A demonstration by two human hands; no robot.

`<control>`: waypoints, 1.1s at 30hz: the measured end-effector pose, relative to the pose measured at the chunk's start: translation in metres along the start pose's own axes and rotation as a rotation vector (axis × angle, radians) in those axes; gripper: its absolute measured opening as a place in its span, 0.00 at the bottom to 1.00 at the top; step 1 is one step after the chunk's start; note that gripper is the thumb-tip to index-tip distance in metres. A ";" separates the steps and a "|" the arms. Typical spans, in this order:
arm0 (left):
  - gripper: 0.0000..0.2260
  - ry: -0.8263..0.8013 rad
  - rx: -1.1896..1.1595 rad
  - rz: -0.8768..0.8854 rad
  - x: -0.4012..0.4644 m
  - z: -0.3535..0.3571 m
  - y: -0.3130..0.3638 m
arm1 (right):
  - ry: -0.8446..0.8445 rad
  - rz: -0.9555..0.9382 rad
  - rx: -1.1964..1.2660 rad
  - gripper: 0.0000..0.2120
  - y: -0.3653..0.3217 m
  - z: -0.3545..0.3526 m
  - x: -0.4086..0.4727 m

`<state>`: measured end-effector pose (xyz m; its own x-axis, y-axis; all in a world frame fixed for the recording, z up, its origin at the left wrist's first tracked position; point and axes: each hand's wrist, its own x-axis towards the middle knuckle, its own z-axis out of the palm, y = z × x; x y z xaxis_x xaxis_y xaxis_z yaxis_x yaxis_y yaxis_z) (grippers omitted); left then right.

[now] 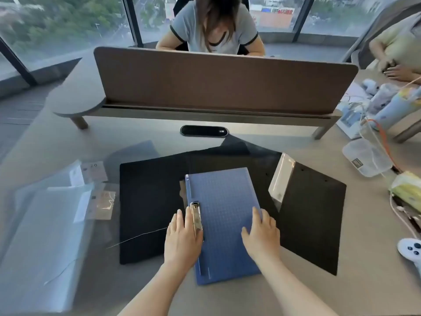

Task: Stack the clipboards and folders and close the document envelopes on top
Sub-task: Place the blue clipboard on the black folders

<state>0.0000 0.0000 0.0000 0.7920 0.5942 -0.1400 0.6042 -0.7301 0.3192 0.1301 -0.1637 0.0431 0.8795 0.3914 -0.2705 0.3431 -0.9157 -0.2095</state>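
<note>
A blue gridded clipboard (222, 208) lies on the desk in front of me, its metal clip (196, 215) along its left edge. My left hand (183, 238) rests on that left edge beside the clip. My right hand (260, 233) presses flat on the board's right side. Under and left of it lies a black folder (148, 208). A black clipboard (314, 215) with a shiny clip (281, 179) lies tilted to the right. Translucent document envelopes (47, 236) lie at the left, and one more (134, 153) sits behind the black folder.
A brown divider screen (218, 83) crosses the desk's far side, with a person seated behind it. At the right are a clear plastic box (366, 158), cables, a white game controller (410, 249) and another person's hands. A black oval cable port (204, 130) sits mid-desk.
</note>
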 end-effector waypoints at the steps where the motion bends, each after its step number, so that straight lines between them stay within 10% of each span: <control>1: 0.32 -0.023 -0.028 -0.027 -0.001 0.000 0.000 | -0.011 0.034 0.006 0.33 0.002 -0.001 0.000; 17: 0.28 -0.116 -0.384 -0.164 -0.005 -0.011 0.022 | 0.051 0.353 0.557 0.28 0.027 0.000 0.012; 33: 0.26 -0.148 -0.177 -0.019 0.003 0.007 0.053 | 0.020 0.406 0.431 0.27 0.080 -0.006 0.018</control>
<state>0.0349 -0.0390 0.0100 0.7926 0.5419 -0.2797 0.6050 -0.6410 0.4723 0.1756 -0.2307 0.0266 0.9197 0.0121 -0.3924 -0.1835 -0.8703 -0.4571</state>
